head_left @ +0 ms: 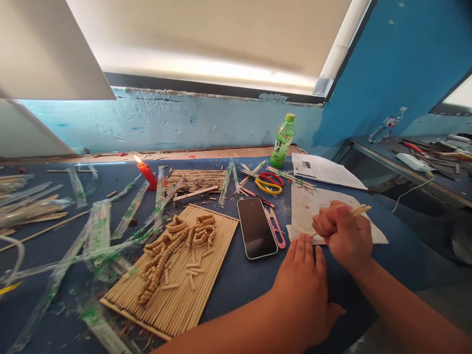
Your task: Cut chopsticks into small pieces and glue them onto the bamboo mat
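Observation:
My right hand (346, 233) is closed in a fist around wooden chopsticks (361, 210); their ends stick out on its right, and a thin tip shows on its left, low over the paper. Flat on the table, fingers stretched together, my left hand (304, 275) presses on the near edge of a stained white sheet (304, 209). Its fingertips lie close to that thin tip; whether they touch it I cannot tell. Left of my hands are a dark-screened phone (257, 228) and pink-handled snips (277, 231), partly beside the phone.
A stick mat (206, 300) carries ridged stick pieces (165, 255). Behind it burns a red candle (146, 174). Plastic wrappers (99, 236) litter the left. Scissors (269, 183), a green tea bottle (283, 142) and a printed sheet (324, 169) stand or lie farther back.

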Action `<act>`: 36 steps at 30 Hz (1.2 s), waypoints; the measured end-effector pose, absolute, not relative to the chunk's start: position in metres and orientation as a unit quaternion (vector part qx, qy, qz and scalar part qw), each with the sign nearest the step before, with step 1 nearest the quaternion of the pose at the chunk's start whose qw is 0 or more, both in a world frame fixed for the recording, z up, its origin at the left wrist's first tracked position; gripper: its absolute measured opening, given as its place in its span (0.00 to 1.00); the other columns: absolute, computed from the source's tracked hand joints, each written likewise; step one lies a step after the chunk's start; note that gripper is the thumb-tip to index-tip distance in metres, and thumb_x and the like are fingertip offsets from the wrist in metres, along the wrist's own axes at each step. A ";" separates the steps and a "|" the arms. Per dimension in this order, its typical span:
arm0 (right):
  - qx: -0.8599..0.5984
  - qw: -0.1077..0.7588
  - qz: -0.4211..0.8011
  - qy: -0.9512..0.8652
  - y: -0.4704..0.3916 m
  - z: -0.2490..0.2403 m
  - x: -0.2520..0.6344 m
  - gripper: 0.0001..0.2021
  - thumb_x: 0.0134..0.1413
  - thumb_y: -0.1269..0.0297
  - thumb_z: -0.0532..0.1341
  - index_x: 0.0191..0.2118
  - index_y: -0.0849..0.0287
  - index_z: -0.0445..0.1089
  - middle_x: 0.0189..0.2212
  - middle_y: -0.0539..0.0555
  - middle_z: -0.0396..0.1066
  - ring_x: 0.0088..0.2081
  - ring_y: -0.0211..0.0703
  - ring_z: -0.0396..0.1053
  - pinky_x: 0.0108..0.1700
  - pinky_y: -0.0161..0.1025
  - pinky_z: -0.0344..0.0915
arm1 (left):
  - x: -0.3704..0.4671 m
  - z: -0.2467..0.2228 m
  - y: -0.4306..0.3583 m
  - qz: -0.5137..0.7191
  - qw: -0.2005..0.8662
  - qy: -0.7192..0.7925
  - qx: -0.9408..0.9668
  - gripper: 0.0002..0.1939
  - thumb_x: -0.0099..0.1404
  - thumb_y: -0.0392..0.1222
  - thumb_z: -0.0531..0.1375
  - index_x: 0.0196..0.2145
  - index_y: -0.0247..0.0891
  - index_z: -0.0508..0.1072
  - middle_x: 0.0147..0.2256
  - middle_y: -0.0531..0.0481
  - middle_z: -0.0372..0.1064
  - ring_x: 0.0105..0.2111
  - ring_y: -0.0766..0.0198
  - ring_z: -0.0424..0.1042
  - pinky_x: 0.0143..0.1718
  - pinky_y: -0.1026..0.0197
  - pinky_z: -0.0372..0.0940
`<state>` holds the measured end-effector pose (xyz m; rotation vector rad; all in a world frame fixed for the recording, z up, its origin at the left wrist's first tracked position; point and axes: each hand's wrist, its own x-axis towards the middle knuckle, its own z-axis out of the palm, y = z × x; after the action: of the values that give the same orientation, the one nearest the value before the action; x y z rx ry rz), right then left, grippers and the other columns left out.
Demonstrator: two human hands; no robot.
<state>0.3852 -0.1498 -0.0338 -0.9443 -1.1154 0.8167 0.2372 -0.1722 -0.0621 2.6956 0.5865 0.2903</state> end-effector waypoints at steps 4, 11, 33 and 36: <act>-0.426 0.697 0.323 -0.478 -0.147 -0.027 0.420 0.25 0.66 0.51 0.59 0.21 0.54 0.53 0.15 0.42 0.43 0.16 0.33 0.39 0.19 0.38 0.37 | 0.236 -0.062 -0.173 0.103 0.187 0.208 0.955 0.45 0.70 0.61 0.50 0.67 0.16 0.51 0.68 0.19 0.40 0.69 0.36 0.40 0.68 0.42 0.44; -0.470 0.662 0.305 -0.498 -0.146 -0.030 0.430 0.24 0.64 0.49 0.61 0.20 0.54 0.56 0.15 0.44 0.47 0.16 0.35 0.44 0.20 0.41 0.38 | 0.236 -0.061 -0.172 0.094 0.177 0.209 0.957 0.44 0.70 0.60 0.50 0.67 0.16 0.51 0.68 0.19 0.40 0.69 0.36 0.40 0.68 0.43 0.44; -0.469 0.694 0.284 -0.468 -0.132 -0.019 0.440 0.24 0.63 0.49 0.61 0.20 0.53 0.55 0.17 0.43 0.41 0.16 0.34 0.38 0.21 0.42 0.32 | 0.237 -0.064 -0.174 0.093 0.181 0.216 0.955 0.44 0.71 0.60 0.49 0.68 0.17 0.50 0.69 0.20 0.40 0.69 0.38 0.40 0.68 0.43 0.44; -0.471 0.697 0.277 -0.465 -0.127 -0.019 0.441 0.24 0.64 0.49 0.61 0.21 0.53 0.54 0.17 0.43 0.41 0.16 0.34 0.37 0.21 0.42 0.33 | 0.237 -0.065 -0.174 0.102 0.173 0.214 0.956 0.45 0.70 0.62 0.49 0.68 0.16 0.50 0.68 0.20 0.40 0.69 0.38 0.40 0.68 0.44 0.44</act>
<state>0.4410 -0.1274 -0.0194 -1.0496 -1.0362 0.6184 0.2368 -0.1743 -0.0652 2.7113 0.6068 0.2889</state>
